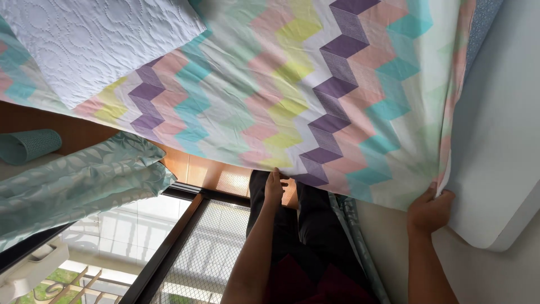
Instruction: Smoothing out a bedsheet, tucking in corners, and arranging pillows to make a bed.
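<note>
Here, step: I'm fitting the zigzag-patterned cotton sheet in purple, teal, pink and yellow (315,107) over the white mattress (495,169).
Left hand (274,188): pinching the sheet's near edge.
Right hand (430,211): gripping the sheet's corner at the mattress edge.
Axis: zigzag bands run away from me, along the bed.
Next: likely pulling the corner taut and tucking it under.

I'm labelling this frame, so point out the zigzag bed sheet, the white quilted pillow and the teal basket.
zigzag bed sheet (292,95), head view, middle of the patterned cloth.
white quilted pillow (95,39), head view, centre of its stitched face.
teal basket (28,145), head view, its woven side wall.
</note>
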